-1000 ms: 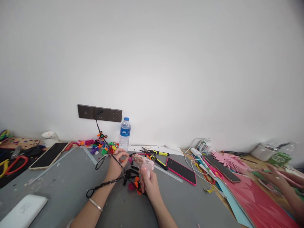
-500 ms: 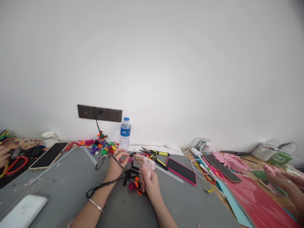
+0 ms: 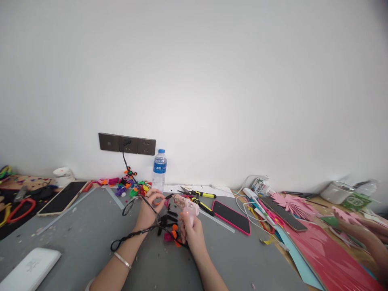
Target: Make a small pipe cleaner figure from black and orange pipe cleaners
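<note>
My right hand (image 3: 191, 234) grips a pale pink hot glue gun (image 3: 187, 207), its nozzle aimed left toward my left hand. My left hand (image 3: 148, 210) pinches a small dark craft piece (image 3: 167, 197) at its fingertips, close to the nozzle. The gun's black cord (image 3: 133, 233) loops across my left wrist and runs up to the wall socket strip (image 3: 127, 144). Black, orange and pink fuzzy pieces (image 3: 169, 228) lie on the grey mat (image 3: 75, 242) between my hands.
A water bottle (image 3: 159, 169) stands at the wall behind colourful craft figures (image 3: 133, 186). Yellow-handled pliers (image 3: 198, 200) and a pink-cased phone (image 3: 231, 217) lie to the right. Another phone (image 3: 62, 197) and a white box (image 3: 28, 268) lie left. Another person's hand (image 3: 360, 234) rests over red paper (image 3: 327, 258).
My right hand has raised the glue gun slightly. The person's hand at the far right has shifted, and a hand at the left edge has gone out of sight.
</note>
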`<state>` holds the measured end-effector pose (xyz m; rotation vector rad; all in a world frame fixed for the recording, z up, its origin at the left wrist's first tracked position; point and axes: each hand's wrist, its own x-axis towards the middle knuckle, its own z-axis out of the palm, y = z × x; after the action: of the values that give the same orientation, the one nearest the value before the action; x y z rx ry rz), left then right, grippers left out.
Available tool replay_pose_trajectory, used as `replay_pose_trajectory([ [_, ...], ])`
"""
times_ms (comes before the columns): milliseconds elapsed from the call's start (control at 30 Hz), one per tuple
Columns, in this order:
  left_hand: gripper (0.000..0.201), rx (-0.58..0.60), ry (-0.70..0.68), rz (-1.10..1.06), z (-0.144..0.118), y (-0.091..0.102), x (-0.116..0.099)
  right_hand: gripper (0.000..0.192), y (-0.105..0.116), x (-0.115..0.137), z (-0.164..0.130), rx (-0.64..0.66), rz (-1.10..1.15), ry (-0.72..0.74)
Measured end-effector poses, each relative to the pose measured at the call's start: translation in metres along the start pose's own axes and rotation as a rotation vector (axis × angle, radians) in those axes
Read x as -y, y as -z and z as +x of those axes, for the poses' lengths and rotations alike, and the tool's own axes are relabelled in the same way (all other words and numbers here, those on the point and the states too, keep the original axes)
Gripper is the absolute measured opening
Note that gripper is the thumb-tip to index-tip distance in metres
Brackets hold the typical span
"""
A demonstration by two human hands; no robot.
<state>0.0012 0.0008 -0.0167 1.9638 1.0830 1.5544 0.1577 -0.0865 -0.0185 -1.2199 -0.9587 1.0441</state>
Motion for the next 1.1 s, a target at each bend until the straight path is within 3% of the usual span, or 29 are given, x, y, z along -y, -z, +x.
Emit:
replay_pose_trajectory([
  [700, 0.009, -0.016, 0.006, 0.013, 0.000, 0.002, -0.005, 0.064, 0.002, -0.001, 0.003, -0.031, 0.030, -0.005],
  [1100, 0.009, -0.005, 0.050, -0.042, 0.000, -0.004, 0.003, 0.059, 0.001, 0.016, -0.005, 0.085, 0.080, 0.189],
])
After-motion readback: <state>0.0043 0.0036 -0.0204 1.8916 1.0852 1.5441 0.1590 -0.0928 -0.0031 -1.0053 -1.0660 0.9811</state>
